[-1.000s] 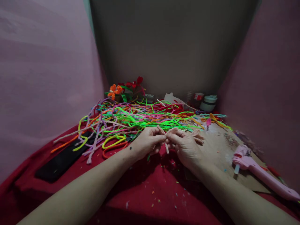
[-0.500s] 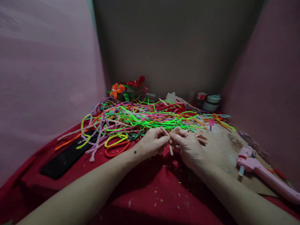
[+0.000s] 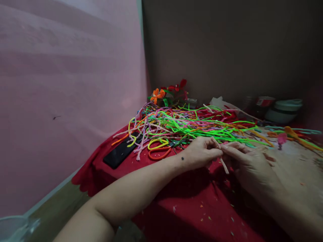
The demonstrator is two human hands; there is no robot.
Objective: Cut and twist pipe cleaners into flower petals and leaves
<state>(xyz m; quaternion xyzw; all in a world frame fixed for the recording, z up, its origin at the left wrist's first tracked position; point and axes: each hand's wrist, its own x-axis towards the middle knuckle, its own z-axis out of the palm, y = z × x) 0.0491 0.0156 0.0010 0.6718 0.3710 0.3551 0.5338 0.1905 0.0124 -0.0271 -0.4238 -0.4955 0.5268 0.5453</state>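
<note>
Pale strand (image 3: 224,166): pinched where the two hands meet, above the red cloth (image 3: 194,198); one short end hangs free below the fingertips
Left hand (image 3: 203,151): thumb and fingers closed narrow on the strand; a light, steady pinch would serve as the anchor
Right hand (image 3: 244,163): thumb and forefinger pinched beside the left fingertips, apparently on the same strand, though knuckles and dim light hide the contact
Bending: small, even turns close to the pinch would probably shape it neatly; hard tugs could crush the fuzz
Scissors (image 3: 168,147): beyond the left forearm; best left clear of the elbows
Stem pile (image 3: 194,124): beyond both hands; avoid snagging it
</note>
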